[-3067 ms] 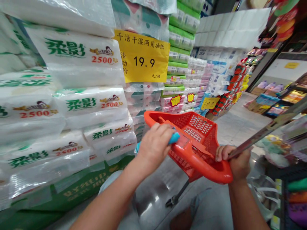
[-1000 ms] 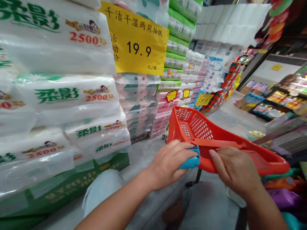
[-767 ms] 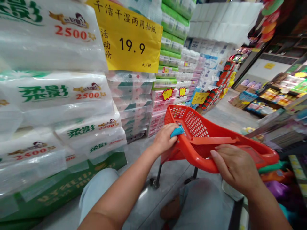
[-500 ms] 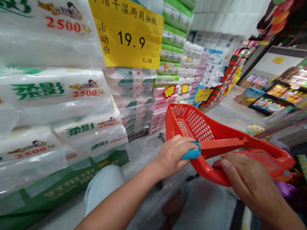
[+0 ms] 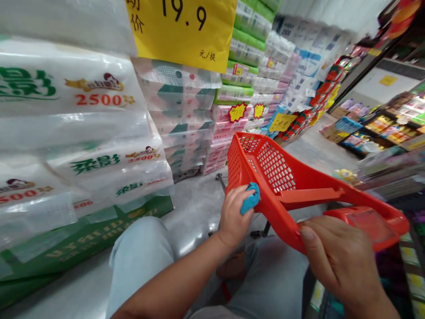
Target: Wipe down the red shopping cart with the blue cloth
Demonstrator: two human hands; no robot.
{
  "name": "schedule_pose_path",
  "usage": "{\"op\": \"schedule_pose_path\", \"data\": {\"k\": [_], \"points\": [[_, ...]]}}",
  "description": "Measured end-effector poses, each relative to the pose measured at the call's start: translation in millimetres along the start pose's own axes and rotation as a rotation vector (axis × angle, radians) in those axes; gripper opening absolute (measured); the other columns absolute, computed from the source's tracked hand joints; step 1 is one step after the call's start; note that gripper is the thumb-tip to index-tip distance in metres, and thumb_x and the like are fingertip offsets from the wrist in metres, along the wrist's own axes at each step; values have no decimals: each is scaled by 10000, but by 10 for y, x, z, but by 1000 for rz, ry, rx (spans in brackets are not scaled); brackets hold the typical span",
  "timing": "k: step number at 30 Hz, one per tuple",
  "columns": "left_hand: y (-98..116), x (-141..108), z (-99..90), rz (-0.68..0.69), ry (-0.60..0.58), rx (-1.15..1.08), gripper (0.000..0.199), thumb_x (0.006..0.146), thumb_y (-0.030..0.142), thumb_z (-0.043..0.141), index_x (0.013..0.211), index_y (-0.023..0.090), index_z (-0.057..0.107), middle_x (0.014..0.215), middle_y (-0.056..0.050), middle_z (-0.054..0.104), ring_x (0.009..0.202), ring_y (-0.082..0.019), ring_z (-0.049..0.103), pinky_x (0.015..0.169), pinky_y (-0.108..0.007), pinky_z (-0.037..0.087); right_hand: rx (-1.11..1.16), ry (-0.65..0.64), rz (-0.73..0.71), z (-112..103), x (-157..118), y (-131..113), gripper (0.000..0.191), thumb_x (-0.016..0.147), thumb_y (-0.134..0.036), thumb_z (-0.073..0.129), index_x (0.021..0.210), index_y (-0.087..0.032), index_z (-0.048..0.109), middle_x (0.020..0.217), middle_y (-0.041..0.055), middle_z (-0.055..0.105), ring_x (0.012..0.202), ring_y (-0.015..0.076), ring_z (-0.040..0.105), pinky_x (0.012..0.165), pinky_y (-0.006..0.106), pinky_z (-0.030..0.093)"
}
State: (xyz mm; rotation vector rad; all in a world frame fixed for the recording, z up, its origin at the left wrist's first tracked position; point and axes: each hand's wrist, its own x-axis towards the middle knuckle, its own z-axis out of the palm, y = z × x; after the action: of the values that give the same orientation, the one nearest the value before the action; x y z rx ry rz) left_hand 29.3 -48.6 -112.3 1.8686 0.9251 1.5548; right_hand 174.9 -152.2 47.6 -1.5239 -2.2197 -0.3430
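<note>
— While you're looking down that shop aisle, what takes up most of the view?

— Tall stacks of plastic-wrapped tissue packs [image 5: 83,133] fill the left side, with a yellow price sign [image 5: 182,31] reading 19.9 against them. Shelves of packaged goods [image 5: 381,128] stand on the right, beyond a shiny grey floor [image 5: 195,212].

— And closer to you?

— A red plastic shopping basket [image 5: 275,170] is tilted in front of your knees, just above your light blue trousers [image 5: 139,261]. Its perforated wall faces up and toward the tissue stacks.

— What are your hands doing?

— Your right hand [image 5: 338,261] is clenched around the basket's near edge, holding it up. Your left hand [image 5: 232,217] grasps a blue cloth [image 5: 249,198], pressing it against the red rim at the basket's left side.

— Anything smaller?

— A flat red handle [image 5: 308,193] lies across the basket, between your hands, touching neither.
</note>
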Motion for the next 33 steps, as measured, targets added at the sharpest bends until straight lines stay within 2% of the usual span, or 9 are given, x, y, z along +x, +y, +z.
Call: {"op": "schedule_pose_path", "data": {"k": [3,8,10,13,17,23,28,31,33], "points": [[-248,-118,95,-172,69,26,367,803,69,525,1127,196,640,1173,-92,674,1127,-233,629,1008,-467,519,17,9,-3,-3,-12,-7,307,996,-205,431,728,-193,579,688,35,600,647,157,504,653,322,326],[-7,-319,132,-73,28,-102,486,838,107,539,1297,264,567,1374,-87,571,1282,-229,544,1115,-458,445,23,5,-44,-20,-28,9,228,978,-180,451,788,-204,575,698,21,583,668,155,518,660,308,356],[-44,-396,169,-98,10,-142,492,847,116,529,1313,271,554,1408,-85,543,1320,-232,512,1146,-461,414,22,27,-40,-24,-15,-6,208,970,-158,460,803,-206,575,737,29,607,707,161,551,692,311,380],[-455,-592,258,-348,26,-80,489,833,98,493,1300,232,542,1401,-101,528,1346,-230,483,1172,-478,385,6,24,-6,-16,23,-53,221,966,-142,469,780,-207,569,722,24,605,693,159,558,695,319,379],[-928,-847,338,-470,19,-36,502,771,49,463,1247,182,549,1262,-128,587,1250,-250,545,1120,-528,425,-13,44,52,15,64,-113,224,955,-121,496,764,-208,575,704,20,608,687,163,555,706,326,382],[-859,-772,341,-404,-26,-58,543,817,107,495,1343,243,504,1434,-88,499,1368,-227,448,1195,-469,352,8,53,-29,23,70,-79,222,905,-52,522,757,-208,578,688,12,622,677,161,590,710,319,413],[-970,-897,283,-448,-18,-40,482,767,53,437,1214,195,552,1189,-106,599,1184,-238,567,1082,-503,453,4,73,-181,-8,-102,174,164,848,-37,562,855,-176,647,787,31,664,774,172,630,798,322,475],[-721,-820,233,-404,-32,-64,472,812,90,456,1264,208,523,1315,-113,530,1275,-234,510,1125,-476,415,0,37,-235,-46,-233,301,168,838,-51,570,916,-160,671,864,54,674,858,191,644,858,345,493],[-503,-577,186,-304,-62,-104,465,846,127,474,1300,227,507,1391,-104,463,1337,-228,452,1164,-447,367,9,44,-201,-71,-269,305,153,841,-53,573,900,-161,664,853,48,674,855,192,645,862,354,496]]}}
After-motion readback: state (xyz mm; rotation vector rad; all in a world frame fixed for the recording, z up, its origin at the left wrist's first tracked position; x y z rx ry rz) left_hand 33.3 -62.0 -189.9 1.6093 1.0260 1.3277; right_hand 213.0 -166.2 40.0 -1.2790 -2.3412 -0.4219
